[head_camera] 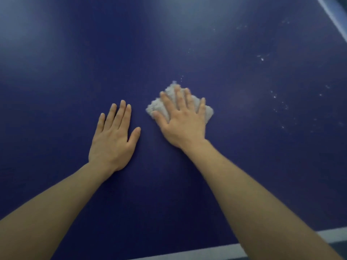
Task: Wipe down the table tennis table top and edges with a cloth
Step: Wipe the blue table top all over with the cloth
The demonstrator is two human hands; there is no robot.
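2 forearms (262,194), L hand (112,139) flat on table (75,72), R hand (183,124) pressing 1 cloth (207,113)

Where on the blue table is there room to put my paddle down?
Left of the left hand the blue table is bare, and so is the far side above both hands. The middle is crowded: the right hand presses the cloth there. White specks dot the right side.

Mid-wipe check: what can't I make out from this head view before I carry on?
- Cloth: mostly covered by the right hand; its full shape and dirtiness are hidden.
- Table top: far and left edges lie beyond the frame; only a white line at the near edge and a blurred strip top right show.
- White specks: too small and blurred to identify.
- Surface under the left hand: hidden.
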